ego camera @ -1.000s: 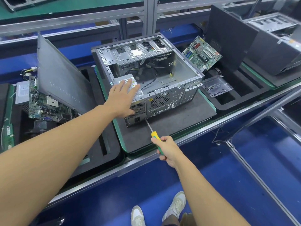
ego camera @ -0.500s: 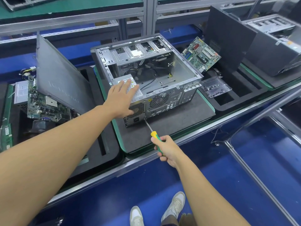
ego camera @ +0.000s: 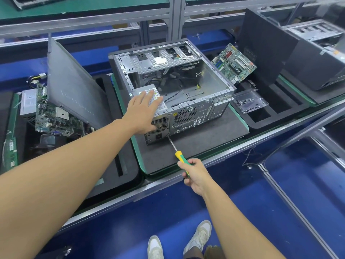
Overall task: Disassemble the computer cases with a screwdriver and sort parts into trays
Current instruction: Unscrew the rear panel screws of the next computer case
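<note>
From my remote seat I see the open case (ego camera: 186,86) lying on its side at the centre of the frame, on a dark mat (ego camera: 205,135) with a green edge that sits on the tabletop (ego camera: 261,141). Its rear panel, with the fan grilles and ports, faces me.

The left hand (ego camera: 143,113) lies flat with straight, spread fingers on the power supply (ego camera: 144,89) at the case's near left corner. It presses down and grasps nothing.

The right hand (ego camera: 194,174), lower centre, is curled round the yellow-and-green handle of the screwdriver (ego camera: 179,156). The shaft slants up and left. Its tip meets the bottom edge of the rear panel, just right of the power supply's mesh grille. I cannot tell whether it sits in a screw.

At the left of the frame a grey side panel (ego camera: 74,86) leans upright over a black tray, with a green motherboard (ego camera: 54,118) propped beside it. To the right of the case a clear box (ego camera: 250,101) holds small dark screws. Above it a second motherboard (ego camera: 235,64) leans against another dark panel (ego camera: 265,49). A second case (ego camera: 317,58) sits at the upper right.
</note>
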Motion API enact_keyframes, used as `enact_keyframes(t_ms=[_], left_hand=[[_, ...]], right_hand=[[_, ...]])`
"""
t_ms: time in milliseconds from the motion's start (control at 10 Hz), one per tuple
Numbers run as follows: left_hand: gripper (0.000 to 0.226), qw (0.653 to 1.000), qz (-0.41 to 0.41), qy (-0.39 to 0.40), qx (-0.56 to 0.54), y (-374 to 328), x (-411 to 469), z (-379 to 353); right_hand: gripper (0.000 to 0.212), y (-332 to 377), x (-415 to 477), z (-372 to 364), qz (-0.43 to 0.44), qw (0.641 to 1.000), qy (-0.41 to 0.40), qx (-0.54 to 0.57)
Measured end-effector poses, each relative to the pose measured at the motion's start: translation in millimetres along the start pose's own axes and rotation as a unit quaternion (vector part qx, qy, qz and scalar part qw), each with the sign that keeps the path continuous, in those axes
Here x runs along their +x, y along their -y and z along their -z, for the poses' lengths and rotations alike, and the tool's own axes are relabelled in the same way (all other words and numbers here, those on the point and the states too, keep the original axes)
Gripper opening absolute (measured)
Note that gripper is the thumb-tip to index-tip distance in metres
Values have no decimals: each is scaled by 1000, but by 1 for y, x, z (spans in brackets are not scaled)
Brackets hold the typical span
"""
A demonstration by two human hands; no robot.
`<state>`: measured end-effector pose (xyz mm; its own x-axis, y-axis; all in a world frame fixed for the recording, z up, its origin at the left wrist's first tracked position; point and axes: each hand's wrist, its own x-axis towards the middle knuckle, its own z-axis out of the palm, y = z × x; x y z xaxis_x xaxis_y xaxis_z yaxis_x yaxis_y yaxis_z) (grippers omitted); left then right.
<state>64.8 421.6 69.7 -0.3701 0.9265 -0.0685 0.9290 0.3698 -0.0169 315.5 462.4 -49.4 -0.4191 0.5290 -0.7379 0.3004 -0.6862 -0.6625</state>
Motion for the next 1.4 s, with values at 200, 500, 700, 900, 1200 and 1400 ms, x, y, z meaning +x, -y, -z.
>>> enact_keyframes(t_ms=[200,500,700,900,1200,1400], left_hand=[[111,1000,-2,0,-4,0,0,0],[111,1000,0,-2,-1,-1,0,0],[111,1000,0,1,0,-2,-1,2],[111,1000,-1,0,1,-1,-1,1],[111,1000,1,-1,-2,-1,0,0],[111,1000,1,-4,-4,0,0,-2]], right_hand=[[30,6,2,2,-35,999,-12,-16],[24,5,-9,-12,114,971,-25,-209],[36,9,-6,-15,-19,988,-19,-154],[18,4,-3,-7,64,986,-8,-157],[36,18,3,-8,-16,988,-2,-153],[24,15,-2,-5,17,988,31,-148]])
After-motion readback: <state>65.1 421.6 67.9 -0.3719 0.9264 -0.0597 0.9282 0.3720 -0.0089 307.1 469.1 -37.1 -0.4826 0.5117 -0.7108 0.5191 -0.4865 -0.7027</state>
